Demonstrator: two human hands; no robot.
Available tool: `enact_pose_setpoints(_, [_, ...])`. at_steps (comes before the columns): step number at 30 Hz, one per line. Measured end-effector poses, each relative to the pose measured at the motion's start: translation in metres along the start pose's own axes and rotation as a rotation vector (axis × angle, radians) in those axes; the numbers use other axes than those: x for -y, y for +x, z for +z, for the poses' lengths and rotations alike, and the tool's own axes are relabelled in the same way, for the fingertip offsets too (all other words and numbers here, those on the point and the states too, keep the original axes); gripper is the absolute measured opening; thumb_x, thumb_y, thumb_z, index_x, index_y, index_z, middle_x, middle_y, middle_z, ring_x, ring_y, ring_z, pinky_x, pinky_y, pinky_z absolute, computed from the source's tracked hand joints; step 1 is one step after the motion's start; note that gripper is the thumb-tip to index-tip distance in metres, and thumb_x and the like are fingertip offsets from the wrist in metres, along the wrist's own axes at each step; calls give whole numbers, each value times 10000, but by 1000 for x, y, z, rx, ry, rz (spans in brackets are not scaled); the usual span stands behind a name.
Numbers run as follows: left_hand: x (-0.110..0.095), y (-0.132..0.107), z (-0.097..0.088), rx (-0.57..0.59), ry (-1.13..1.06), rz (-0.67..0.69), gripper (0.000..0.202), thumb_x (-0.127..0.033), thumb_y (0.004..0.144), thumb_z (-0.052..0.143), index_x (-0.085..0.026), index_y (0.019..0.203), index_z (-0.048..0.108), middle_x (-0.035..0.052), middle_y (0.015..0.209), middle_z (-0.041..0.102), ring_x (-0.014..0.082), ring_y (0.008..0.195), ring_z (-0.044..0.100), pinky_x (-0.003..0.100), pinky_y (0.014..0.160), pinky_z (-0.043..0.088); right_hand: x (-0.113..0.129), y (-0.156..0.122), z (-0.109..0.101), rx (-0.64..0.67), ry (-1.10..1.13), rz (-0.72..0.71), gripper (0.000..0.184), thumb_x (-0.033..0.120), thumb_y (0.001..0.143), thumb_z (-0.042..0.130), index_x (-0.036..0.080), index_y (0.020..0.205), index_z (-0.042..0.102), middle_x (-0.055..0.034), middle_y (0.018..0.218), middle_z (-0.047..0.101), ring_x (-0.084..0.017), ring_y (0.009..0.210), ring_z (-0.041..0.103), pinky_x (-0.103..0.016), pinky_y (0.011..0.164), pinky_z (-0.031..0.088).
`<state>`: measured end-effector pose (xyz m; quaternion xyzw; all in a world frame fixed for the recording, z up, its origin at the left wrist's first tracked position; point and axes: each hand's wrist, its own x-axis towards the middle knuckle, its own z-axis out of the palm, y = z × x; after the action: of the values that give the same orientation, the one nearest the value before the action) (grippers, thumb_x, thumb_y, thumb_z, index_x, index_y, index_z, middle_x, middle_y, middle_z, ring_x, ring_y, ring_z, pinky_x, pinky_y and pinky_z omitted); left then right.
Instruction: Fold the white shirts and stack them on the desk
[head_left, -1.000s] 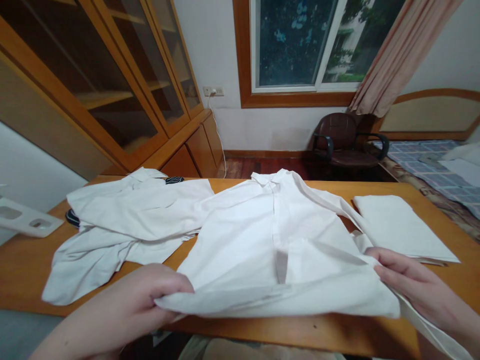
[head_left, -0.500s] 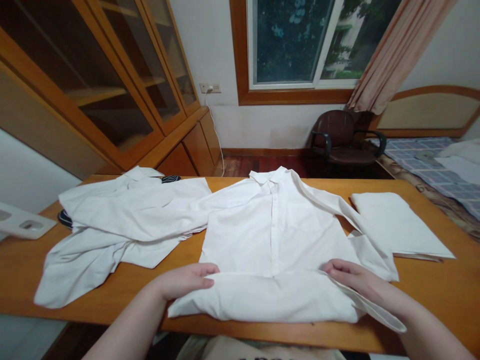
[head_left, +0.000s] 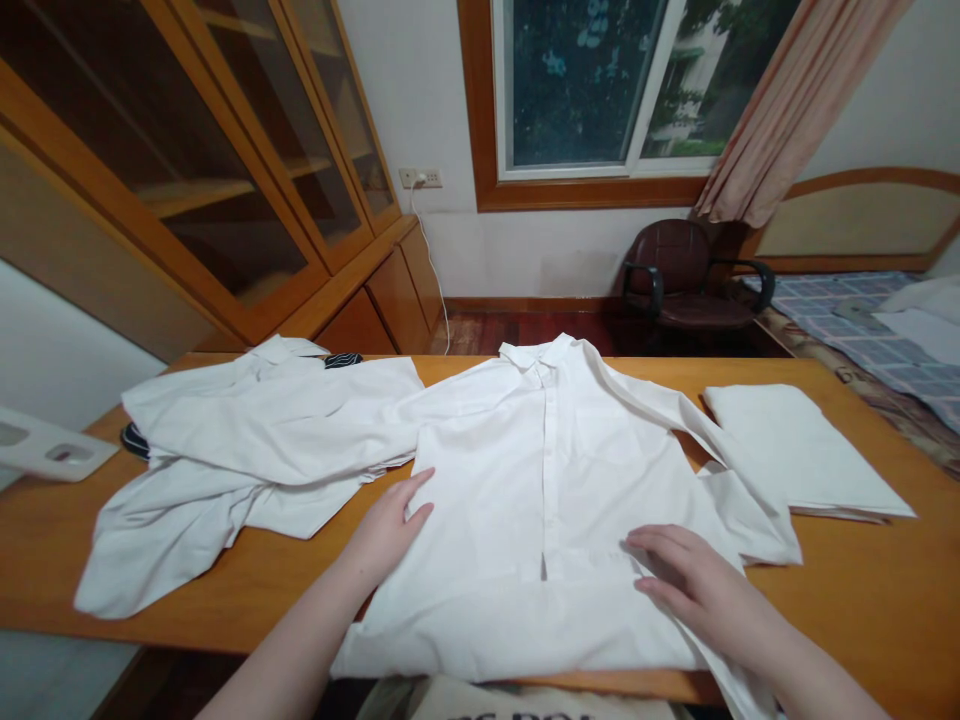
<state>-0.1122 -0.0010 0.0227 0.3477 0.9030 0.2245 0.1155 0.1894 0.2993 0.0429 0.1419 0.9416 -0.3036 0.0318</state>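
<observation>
A white button-up shirt lies front side up on the wooden table, collar at the far edge and hem toward me. Its sleeve on the right bends down along the side; the one on the left runs into the other white clothes. My left hand is at the shirt's left side edge, thumb and fingers apart. On the lower right part of the shirt rests my right hand, its fingers loosely spread, gripping nothing that I can see. The hem hangs near the table's front edge.
Rumpled white clothing with dark striped pieces lies on the left. A folded white cloth sits at the right. Beyond the table stand a glass-fronted cabinet, a brown armchair and a bed.
Both hands have let go of the shirt's lower fold. My left hand has moved up and slightly left along its side. The lower part has dropped nearer to me and lies flatter.
</observation>
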Motion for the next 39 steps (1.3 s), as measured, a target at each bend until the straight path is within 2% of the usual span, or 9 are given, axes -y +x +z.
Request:
enact_pose_setpoints(6, [46,-22,-36,-14,137,102,407,-236,836,392,-190,1156,639,91,1254,592,230,1167,536,410,1039,388,-50,-34,-25,-1,56,136,359,382,897,394,270,1046,701,-74,1138,661,-257,1045,609,-416,925,481])
enact_pose_setpoints(11, [75,-81,-51,426,186,134,715,-111,634,515,-355,1306,511,-18,1450,392,243,1327,371,431,1082,324,-99,-70,-15,-8,-243,25,375,340,757,585,384,1119,672,-36,1301,558,-326,1185,519,-532,978,409])
enact_pose_setpoints(13, [73,-99,-44,471,248,82,882,-133,573,599,-348,1398,374,9,1512,240,292,1369,267,471,1093,282,-103,-76,-5,-11,-342,-23,471,335,697,631,414,1161,635,-13,1376,482,-362,1237,457,-596,989,355])
enact_pose_setpoints(16, [63,-106,-26,389,325,101,834,-237,617,670,-348,1392,382,48,1523,167,337,1382,182,536,1099,215,-96,-73,4,-77,-412,-80,379,308,728,601,451,1072,673,12,1343,516,-352,1179,511,-588,937,384])
enact_pose_setpoints(22, [35,-87,-15,236,49,172,397,-425,829,497,-317,1186,634,21,1367,504,293,1309,390,423,1043,385,-64,-47,-3,-421,-86,-81,304,399,845,467,279,933,732,-35,1126,673,-304,1165,508,-492,994,366])
enact_pose_setpoints(26, [12,-64,-22,2,-223,-24,479,-549,840,407,-204,952,720,71,993,721,258,945,666,324,862,526,-42,-29,-13,-740,182,324,391,503,823,489,170,791,691,-65,851,702,-249,853,626,-315,740,506])
enact_pose_setpoints(30, [-7,-36,-28,-254,-343,-229,597,-630,798,407,-147,1030,672,97,1012,709,280,1022,632,344,883,510,-29,-17,-22,-945,322,555,423,542,802,516,139,783,641,-41,691,647,-189,683,580,-241,588,466])
enact_pose_setpoints(33, [-11,-24,-26,-132,-393,-317,548,-566,808,411,-147,1081,637,94,1065,695,271,1052,619,349,896,498,-30,-11,-25,-814,370,550,451,566,800,490,144,839,643,-35,694,654,-189,672,592,-245,582,469])
enact_pose_setpoints(39, [-8,-32,-12,313,-102,-292,404,-369,718,548,-163,1060,612,128,1123,665,290,1056,607,368,911,447,-54,-5,-14,-188,18,548,351,498,732,554,198,874,668,-52,702,690,-243,674,649,-310,604,486])
